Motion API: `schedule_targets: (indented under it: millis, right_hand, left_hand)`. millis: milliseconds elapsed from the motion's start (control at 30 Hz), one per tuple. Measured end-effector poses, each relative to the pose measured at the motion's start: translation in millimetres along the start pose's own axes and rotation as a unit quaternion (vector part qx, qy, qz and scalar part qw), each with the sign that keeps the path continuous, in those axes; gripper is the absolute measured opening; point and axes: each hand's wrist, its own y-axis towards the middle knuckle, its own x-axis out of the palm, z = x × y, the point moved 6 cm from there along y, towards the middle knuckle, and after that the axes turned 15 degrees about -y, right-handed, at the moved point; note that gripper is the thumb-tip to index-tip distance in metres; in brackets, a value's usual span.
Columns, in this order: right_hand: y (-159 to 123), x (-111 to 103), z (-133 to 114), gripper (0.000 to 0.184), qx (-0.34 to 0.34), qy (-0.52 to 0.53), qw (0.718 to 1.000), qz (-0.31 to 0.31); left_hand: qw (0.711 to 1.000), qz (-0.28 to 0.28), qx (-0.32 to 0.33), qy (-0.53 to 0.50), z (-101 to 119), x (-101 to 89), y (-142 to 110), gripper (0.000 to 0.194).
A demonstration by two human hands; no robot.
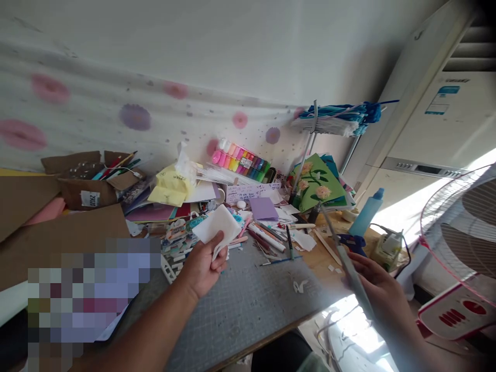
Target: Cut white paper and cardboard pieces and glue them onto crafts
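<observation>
My left hand is raised over the grey cutting mat with its fingers closed on a folded white paper tissue. My right hand is at the table's right edge, fingers wrapped round a long thin grey rod that slants up toward the green flower card. A blue glue gun lies on the table just beyond my right hand.
Pens, paper scraps and a purple card litter the table behind the mat. A yellow tissue pack, a box of coloured clay and cardboard boxes stand along the wall. A blue bottle and a pink fan are at the right.
</observation>
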Motion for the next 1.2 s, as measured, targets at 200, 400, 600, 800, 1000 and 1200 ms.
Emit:
schedule_targets:
  millis: [200,400,600,800,1000,1200]
  right_hand:
    - [-90,93,-39,0.057,-0.030,0.267,0.904,-0.333]
    - [-137,135,-69,0.078,-0.014,0.406,0.788,-0.462]
    - [-147,141,-68,0.076,0.030,0.370,0.778,-0.507]
    - [-144,146,-54,0.073,0.035,0.350,0.794,-0.496]
    - [-141,143,-65,0.069,0.008,0.351,0.790,-0.502]
    - [-135,140,-80,0.071,-0.025,0.355,0.790,-0.500]
  left_hand:
    - [1.000,-0.002,0.015,0.001,0,1.3,0,0.023]
    - [0.999,-0.002,0.041,0.008,3,1.4,-1,0.024]
    - [0.998,-0.003,0.061,0.011,6,2.0,-1,0.025]
    - [0.997,-0.002,0.078,0.023,6,2.9,-1,0.028]
    - [0.993,0.011,0.102,0.055,6,3.8,-5,0.038]
    - [0.990,0.029,0.094,0.100,2,-4.7,-7,0.040]
